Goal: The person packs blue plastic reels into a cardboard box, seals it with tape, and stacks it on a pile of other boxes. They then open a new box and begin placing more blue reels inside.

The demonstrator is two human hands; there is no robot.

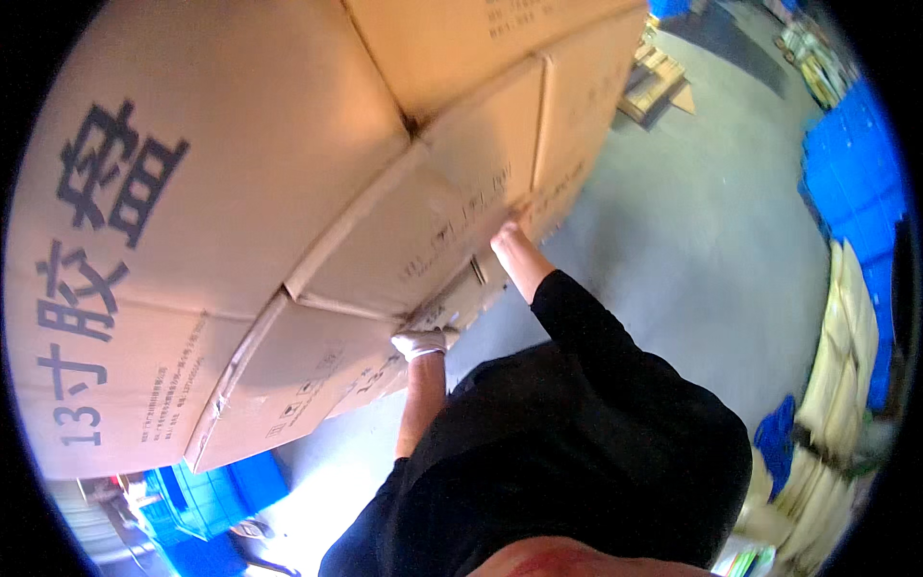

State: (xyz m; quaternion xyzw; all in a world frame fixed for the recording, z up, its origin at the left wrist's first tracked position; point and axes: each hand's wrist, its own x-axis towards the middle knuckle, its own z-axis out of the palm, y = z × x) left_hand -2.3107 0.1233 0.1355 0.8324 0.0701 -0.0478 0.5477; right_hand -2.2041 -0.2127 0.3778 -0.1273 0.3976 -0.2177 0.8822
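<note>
The large brown cardboard box (404,231) rests high in the stack. The white-gloved left hand (423,341) clamps its lower edge; the right hand (508,231) presses flat, open. Both should support it evenly.

A grey concrete floor (692,240) is seen, on which blue crates (856,163), a wooden pallet (654,82) and pale sacks (846,356) are set.

- You see warm, strong light washing the cardboard boxes (221,192) from 12 o'clock.
- Toward 7 o'clock the floor (673,250) glares white.
- Your fisheye rim bends edges and goes black; the picture is slightly soft.
</note>
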